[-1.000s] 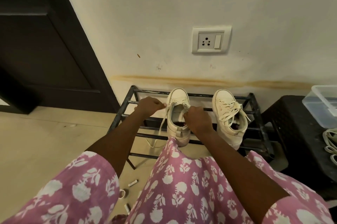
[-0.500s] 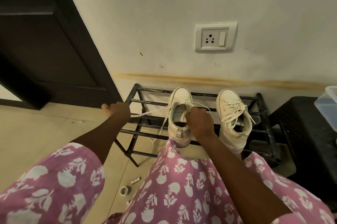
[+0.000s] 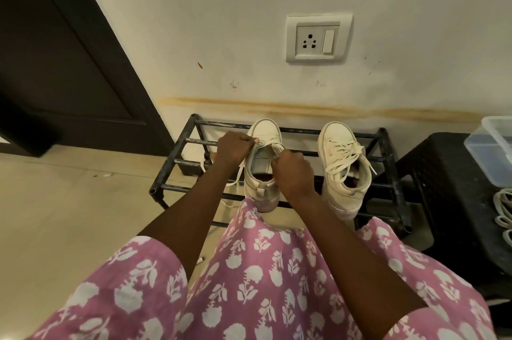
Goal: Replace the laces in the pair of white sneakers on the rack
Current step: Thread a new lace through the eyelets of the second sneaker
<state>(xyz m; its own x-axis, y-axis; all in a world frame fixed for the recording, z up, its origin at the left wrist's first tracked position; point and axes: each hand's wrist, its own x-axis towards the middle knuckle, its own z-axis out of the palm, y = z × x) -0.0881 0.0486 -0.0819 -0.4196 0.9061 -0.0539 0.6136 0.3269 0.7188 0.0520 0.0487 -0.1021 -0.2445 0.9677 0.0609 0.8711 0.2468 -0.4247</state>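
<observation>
Two white sneakers stand on a black metal rack [image 3: 388, 173] against the wall. The left sneaker [image 3: 263, 129] has its lace partly pulled out, and the loose lace [image 3: 234, 183] hangs down through the rack bars at its left. My left hand [image 3: 234, 150] pinches the lace at the shoe's upper left eyelets. My right hand [image 3: 293, 170] grips the shoe's right side by the eyelets, covering part of the opening. The right sneaker [image 3: 343, 162] stands untouched, fully laced, with its bow loose.
A black plastic stool [image 3: 448, 173] stands right of the rack, carrying a clear plastic box [image 3: 493, 146] and a bundle of white laces [image 3: 504, 209]. A dark door [image 3: 63, 68] fills the left. A wall socket [image 3: 318, 39] sits above the rack. My pink floral dress covers the foreground.
My left hand, which had drawn the lace far out to the left, has come back to the left sneaker's eyelets. The lace now hangs slack beside the shoe. My right hand stayed on the shoe.
</observation>
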